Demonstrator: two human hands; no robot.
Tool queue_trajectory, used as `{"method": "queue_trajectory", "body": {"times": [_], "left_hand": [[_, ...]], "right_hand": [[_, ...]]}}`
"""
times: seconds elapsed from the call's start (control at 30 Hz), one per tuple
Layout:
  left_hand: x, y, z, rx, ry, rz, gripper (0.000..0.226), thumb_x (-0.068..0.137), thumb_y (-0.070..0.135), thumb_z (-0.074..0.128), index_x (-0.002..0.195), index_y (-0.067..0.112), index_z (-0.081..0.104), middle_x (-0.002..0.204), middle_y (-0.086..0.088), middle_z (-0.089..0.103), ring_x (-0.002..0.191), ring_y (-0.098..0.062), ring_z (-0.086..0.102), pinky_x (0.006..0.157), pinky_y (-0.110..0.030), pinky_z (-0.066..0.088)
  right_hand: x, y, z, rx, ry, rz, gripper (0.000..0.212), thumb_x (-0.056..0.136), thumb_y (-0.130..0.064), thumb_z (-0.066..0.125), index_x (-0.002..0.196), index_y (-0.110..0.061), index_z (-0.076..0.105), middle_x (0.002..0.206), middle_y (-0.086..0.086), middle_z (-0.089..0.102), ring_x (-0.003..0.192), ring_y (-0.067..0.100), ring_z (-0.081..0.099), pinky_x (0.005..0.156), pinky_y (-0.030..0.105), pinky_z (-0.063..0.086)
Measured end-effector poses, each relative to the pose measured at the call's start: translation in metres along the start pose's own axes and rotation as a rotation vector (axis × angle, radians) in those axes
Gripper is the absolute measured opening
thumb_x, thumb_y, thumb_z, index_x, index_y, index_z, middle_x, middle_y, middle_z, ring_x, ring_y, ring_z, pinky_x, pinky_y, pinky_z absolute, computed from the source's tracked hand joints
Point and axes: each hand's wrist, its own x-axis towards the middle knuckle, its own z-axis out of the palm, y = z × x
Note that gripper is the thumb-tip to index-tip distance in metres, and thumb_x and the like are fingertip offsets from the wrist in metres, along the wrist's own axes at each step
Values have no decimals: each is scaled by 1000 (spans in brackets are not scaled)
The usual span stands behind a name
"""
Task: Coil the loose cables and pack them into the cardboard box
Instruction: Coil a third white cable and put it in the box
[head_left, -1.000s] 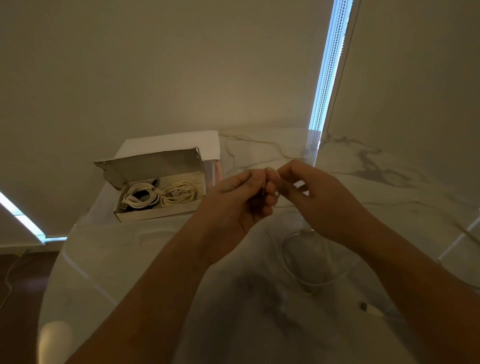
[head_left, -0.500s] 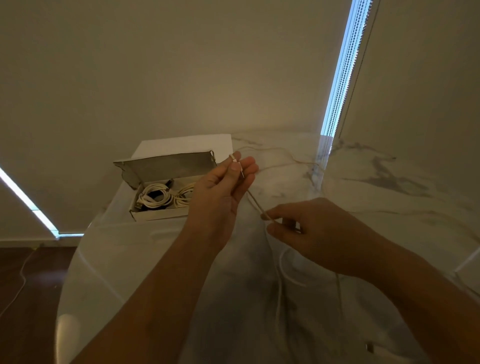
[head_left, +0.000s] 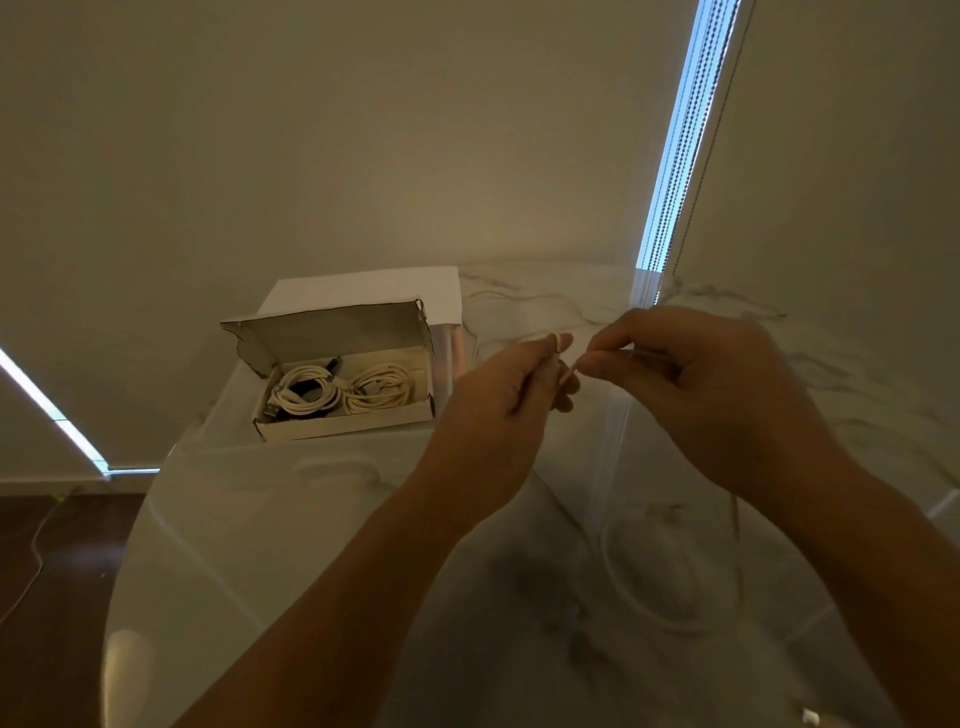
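An open cardboard box (head_left: 343, 423) stands at the table's far left, lid flap up, with two coiled white cables (head_left: 340, 395) inside. My left hand (head_left: 511, 400) pinches one end of a thin white cable (head_left: 618, 566) above the table's middle. My right hand (head_left: 696, 395) pinches the same cable just to the right, fingertips nearly touching the left hand's. The rest of the cable hangs down and loops on the tabletop below my right wrist. Its plug (head_left: 810, 718) lies near the bottom right edge.
The round white marble table (head_left: 260, 545) has a glossy top. A white sheet (head_left: 374, 291) lies behind the box. Another thin cable (head_left: 524, 299) lies at the far side. Blinds hang close behind. Dark floor with a cord (head_left: 36, 551) shows at left.
My right hand has risen from low over the table back up to my left hand, drawing the cable with it. Both hands now meet again at the cable's end.
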Motion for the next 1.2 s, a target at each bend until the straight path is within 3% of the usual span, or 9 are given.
{"method": "queue_trajectory", "body": {"times": [0.2,0.3,0.43,0.6,0.73,0.93,1.03,1.1,1.2], "left_hand": [[-1,7,3,-99,-97,-72,31,106,11,37,105,14,68,83,-4,64,72,-11,57,69,-21,48],[0,9,3,-253,-116,-128,36,105,5,34,101,7,70,77,-13,61,64,-6,52,61,-16,44],[6,8,1,-427,-177,-229,39,103,0,28,102,-9,66,60,3,53,54,-4,46,55,-15,40],[2,10,-4,-781,-162,-302,40,100,3,30,96,-4,69,71,-9,50,63,-13,46,58,-19,43],[2,11,-8,-1002,-166,-348,36,98,13,37,106,-4,68,73,-5,50,62,-10,45,59,-18,43],[6,8,-17,-1206,-179,-370,37,94,17,47,123,-2,61,81,-1,50,69,-8,45,69,-20,44],[7,6,-17,-1209,-99,-372,39,99,15,44,131,-3,55,83,-1,53,72,-8,49,70,-19,48],[9,4,-18,-1201,-27,-373,38,101,15,44,132,-3,54,86,-2,56,75,-8,52,73,-18,50],[12,1,-21,-1213,84,-363,38,99,14,50,132,-5,54,90,-3,59,79,-7,56,77,-18,52]], "right_hand": [[3,13,-5,-109,41,-37,34,84,-58,52,91,-29,70,74,-12,53,64,6,47,57,23,37],[3,16,-4,-134,44,-88,32,87,-53,53,95,-27,71,80,-10,52,66,9,47,56,21,35],[4,22,-1,-84,53,-76,27,91,-45,54,100,-27,72,85,-10,54,71,8,48,61,19,35],[5,30,5,80,-49,134,20,94,-45,55,102,-38,71,93,-13,69,83,1,58,69,17,41],[4,26,9,118,-211,261,20,97,-44,51,96,-41,71,94,-15,70,82,-3,61,67,13,40],[1,9,18,185,-368,340,29,102,-39,45,93,-32,72,86,2,69,42,-12,51,41,7,36],[-2,2,21,159,-435,328,29,101,-41,44,94,-35,71,84,-1,70,55,-7,61,51,16,43],[-5,-1,23,145,-460,303,28,100,-42,45,95,-38,71,83,-2,72,75,11,70,70,29,55],[-9,-6,27,107,-510,268,26,101,-41,46,100,-40,71,84,-17,69,78,8,67,70,16,49]]}}
